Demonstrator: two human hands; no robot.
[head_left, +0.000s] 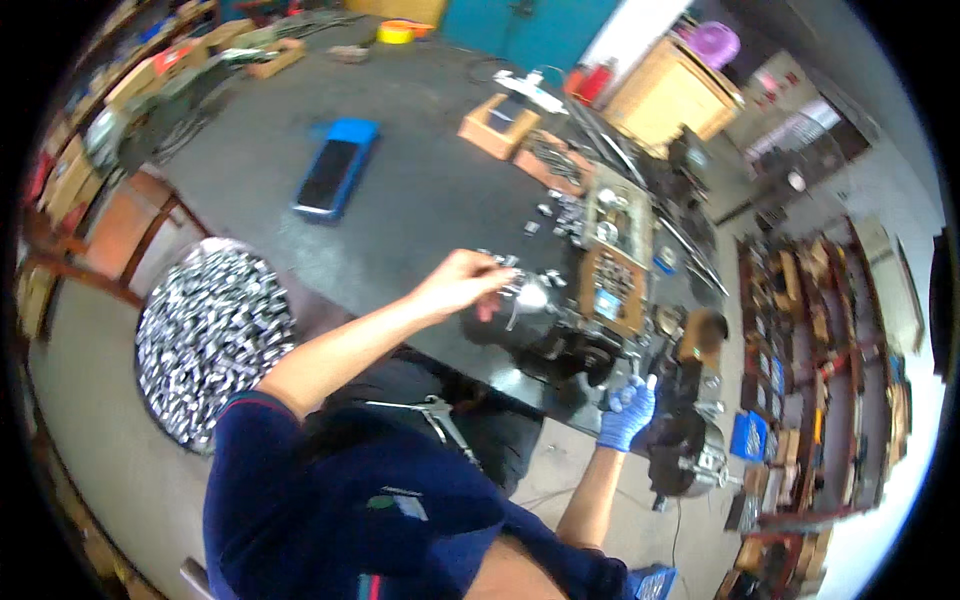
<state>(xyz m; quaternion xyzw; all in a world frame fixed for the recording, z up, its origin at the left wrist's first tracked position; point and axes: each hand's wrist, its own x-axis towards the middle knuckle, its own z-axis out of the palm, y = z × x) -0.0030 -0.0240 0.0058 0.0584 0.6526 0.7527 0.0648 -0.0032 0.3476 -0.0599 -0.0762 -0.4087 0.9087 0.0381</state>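
My bare left hand [462, 285] reaches over the dark worktable [420, 200] and pinches a small shiny metal part [503, 264] in its fingertips. A rounded shiny metal piece [531, 296] sits just beyond it, on top of a black machine [560, 345]. My right hand [627, 412], in a blue glove, is lower right at the table's edge, fingers curled around a thin light metal piece [642, 374]. It is next to a heavy dark round chuck-like body [690, 440]. What the glove grips is small and hard to make out.
A round basket full of small shiny metal parts [210, 335] stands on the floor to the left. On the table lie a blue tray [335, 165], wooden boxes [497, 125] with parts [612, 285] and loose metal pieces [560, 215]. Shelving [800, 340] lines the right side.
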